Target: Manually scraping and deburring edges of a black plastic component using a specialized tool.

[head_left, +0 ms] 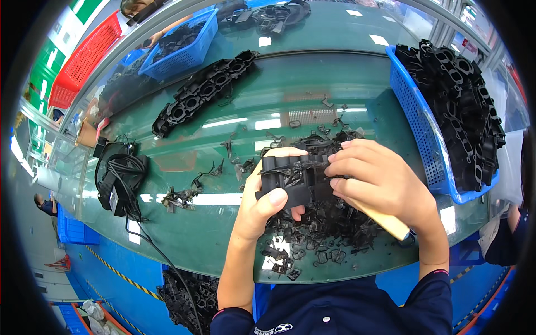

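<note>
My left hand is closed around a black moulded plastic part with a row of rounded tubes along one side, holding it above the table near its front edge. A tool with a pale yellow handle is in my right hand; its working end is hidden, so its kind does not show. The right fingertips are at the right end of the black part. Under and around both hands lies a heap of black plastic scraps.
A blue basket full of black moulded parts stands at right. Another long black part lies toward the back left. A coiled black cable sits on the left of the green table. Behind the table's rear ledge is another blue basket.
</note>
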The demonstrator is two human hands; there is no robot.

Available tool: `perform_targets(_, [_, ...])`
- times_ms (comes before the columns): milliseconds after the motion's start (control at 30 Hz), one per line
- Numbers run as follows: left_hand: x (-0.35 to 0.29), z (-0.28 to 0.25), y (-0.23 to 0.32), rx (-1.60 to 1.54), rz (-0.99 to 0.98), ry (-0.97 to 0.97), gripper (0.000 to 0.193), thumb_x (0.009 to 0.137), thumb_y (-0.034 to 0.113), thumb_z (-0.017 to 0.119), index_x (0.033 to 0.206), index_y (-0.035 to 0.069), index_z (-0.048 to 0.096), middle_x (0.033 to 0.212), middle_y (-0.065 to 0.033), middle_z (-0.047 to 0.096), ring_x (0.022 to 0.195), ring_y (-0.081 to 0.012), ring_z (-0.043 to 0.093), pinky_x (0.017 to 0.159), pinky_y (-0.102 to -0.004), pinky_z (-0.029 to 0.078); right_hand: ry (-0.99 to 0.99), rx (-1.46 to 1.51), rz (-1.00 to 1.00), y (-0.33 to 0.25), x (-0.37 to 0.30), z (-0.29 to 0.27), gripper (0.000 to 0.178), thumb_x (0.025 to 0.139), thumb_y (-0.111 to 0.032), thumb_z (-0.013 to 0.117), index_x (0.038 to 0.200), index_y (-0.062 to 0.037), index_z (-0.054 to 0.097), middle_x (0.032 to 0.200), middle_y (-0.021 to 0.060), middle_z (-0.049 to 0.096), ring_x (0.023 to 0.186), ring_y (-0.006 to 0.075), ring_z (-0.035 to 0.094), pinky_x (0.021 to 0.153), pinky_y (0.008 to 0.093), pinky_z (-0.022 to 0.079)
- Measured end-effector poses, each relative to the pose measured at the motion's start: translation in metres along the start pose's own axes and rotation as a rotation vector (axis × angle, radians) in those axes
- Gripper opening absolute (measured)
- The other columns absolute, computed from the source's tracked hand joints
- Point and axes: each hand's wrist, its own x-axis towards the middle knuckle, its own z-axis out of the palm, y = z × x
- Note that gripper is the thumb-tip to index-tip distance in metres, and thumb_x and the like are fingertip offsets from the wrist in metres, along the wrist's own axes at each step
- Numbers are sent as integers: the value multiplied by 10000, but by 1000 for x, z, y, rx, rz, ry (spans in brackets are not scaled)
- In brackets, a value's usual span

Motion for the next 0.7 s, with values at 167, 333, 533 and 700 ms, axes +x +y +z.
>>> perform_targets(167, [-3, 1, -3, -204, -54, 8, 744, 720, 493, 559, 1185, -72, 426, 784, -163, 601, 549, -214, 604, 454, -310, 515, 137, 202, 145, 6, -1, 2, 96, 774, 20, 623, 795, 15, 530, 882, 111, 597, 815, 254, 618, 908, 465, 476])
perform_targets(333, [-1, 4, -1, -204, -59, -33, 836, 687, 588, 528, 1144, -107, 443, 817, -208, 607, 511, -255, 608, 404, -349, 522, 770, 604, 600, 24, -5, -4, 64, 807, -21, 625, 828, 20, 580, 877, 138, 647, 953, 240, 620, 878, 390, 476])
perform_targets(533, [-1, 8, -7, -216, -50, -87, 841, 720, 642, 529, 1178, -60, 448, 765, -132, 612, 573, -185, 619, 498, -284, 535, 349, 342, 253, 0, 5, -5, 150, 671, -7, 711, 788, 2, 617, 991, 160, 649, 988, 305, 606, 916, 419, 435])
perform_targets(700, [-2, 12, -14, -130, -12, -86, 808, 715, 635, 546, 1181, -17, 442, 839, -121, 591, 622, -164, 617, 518, -258, 527, 236, 529, 213, -19, 7, 5, 185, 702, -39, 736, 846, -44, 619, 970, 99, 655, 1012, 292, 613, 933, 465, 407])
